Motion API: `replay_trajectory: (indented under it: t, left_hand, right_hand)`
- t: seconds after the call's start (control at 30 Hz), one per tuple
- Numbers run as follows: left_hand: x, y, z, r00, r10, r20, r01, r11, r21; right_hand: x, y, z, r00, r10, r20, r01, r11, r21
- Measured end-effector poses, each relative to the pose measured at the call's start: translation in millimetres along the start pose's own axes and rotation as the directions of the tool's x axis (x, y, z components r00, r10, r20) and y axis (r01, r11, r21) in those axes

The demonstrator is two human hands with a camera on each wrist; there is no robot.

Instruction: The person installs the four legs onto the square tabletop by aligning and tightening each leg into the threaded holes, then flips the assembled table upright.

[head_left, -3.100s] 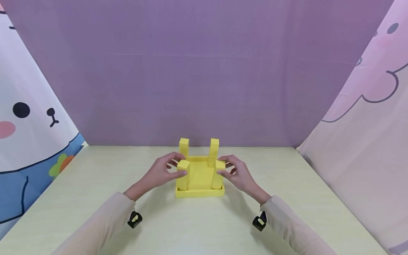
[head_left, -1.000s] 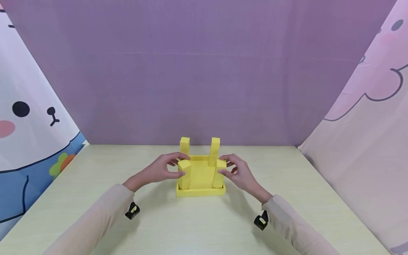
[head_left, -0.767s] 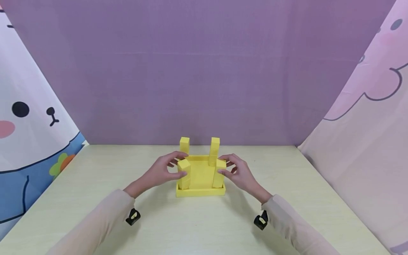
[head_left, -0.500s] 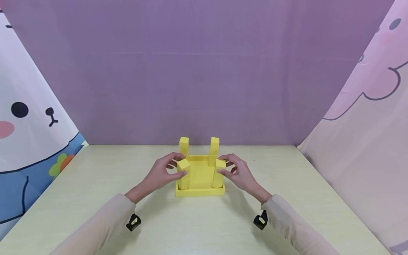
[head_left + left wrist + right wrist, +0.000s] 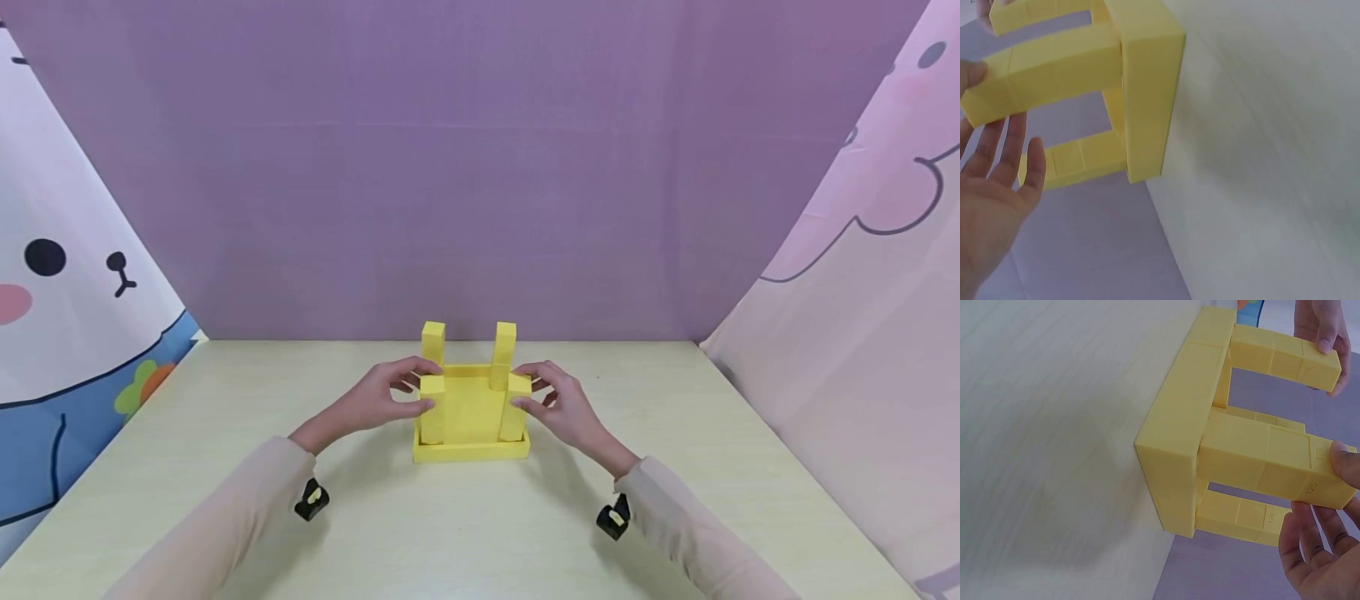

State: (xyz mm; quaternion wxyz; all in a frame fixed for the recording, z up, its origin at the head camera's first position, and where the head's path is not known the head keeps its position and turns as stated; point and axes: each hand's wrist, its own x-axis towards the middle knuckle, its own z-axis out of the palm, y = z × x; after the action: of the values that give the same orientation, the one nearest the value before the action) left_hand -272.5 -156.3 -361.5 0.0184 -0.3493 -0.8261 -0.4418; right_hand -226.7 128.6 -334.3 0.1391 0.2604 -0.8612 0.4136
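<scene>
A shallow yellow square tray [image 5: 471, 452] sits on the table, with a stack of yellow blocks standing at each corner. My left hand [image 5: 377, 400] pinches the top of the front left stack [image 5: 432, 423] between thumb and fingers. On the other side, my right hand [image 5: 558, 408] holds the top block of the front right stack [image 5: 513, 423] the same way. Embossed numbers show on the right stack's upper blocks [image 5: 1307, 465] in the right wrist view. Behind stand the back left stack [image 5: 433, 340] and the back right stack [image 5: 505, 343], untouched.
The pale wooden table [image 5: 465, 533] reaches back to a purple cloth wall [image 5: 450, 167]. Printed cartoon cloths hang at the left [image 5: 82, 292] and right [image 5: 862, 333]. A black wrist mount hangs below each sleeve.
The front left stack, earlier turned slightly askew, now stands squarer to the tray. My left hand shifted a little with it. The right hand keeps its hold with hardly any movement.
</scene>
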Motion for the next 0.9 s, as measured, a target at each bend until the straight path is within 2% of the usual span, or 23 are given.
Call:
replay_trajectory:
  t: [0.1, 0.23, 0.4, 0.63, 0.77, 0.9]
  left_hand:
    - [1.8, -0.6, -2.6, 0.999, -0.005, 0.039, 0.006, 1.000, -0.017]
    - [1.6, -1.1, -3.2, 0.999, -0.013, 0.047, 0.014, 1.000, -0.019]
    - [-2.0, -0.2, 0.3, 0.999, -0.025, -0.022, 0.025, 1.000, -0.002]
    - [-8.9, 3.8, 9.3, 0.991, -0.040, -0.131, 0.045, 0.998, 0.037]
    - [-10.5, 4.7, 12.5, 0.988, -0.046, -0.148, 0.052, 0.998, 0.040]
    - [-10.6, 4.8, 11.0, 0.992, -0.052, -0.116, 0.056, 0.998, 0.032]
  right_hand:
    - [0, 0, 0, 1.000, 0.000, 0.000, 0.000, 1.000, -0.001]
    - [0, 0, 1, 1.000, 0.002, 0.002, -0.002, 1.000, 0.001]
    - [0, 0, 1, 1.000, 0.001, 0.004, -0.001, 1.000, 0.004]
    - [1, -1, 0, 1.000, 0.002, 0.005, -0.002, 1.000, 0.005]
    - [1, -1, 0, 1.000, 0.005, 0.006, -0.005, 1.000, 0.006]
    - [1, 0, 1, 1.000, 0.001, 0.008, -0.001, 1.000, 0.011]
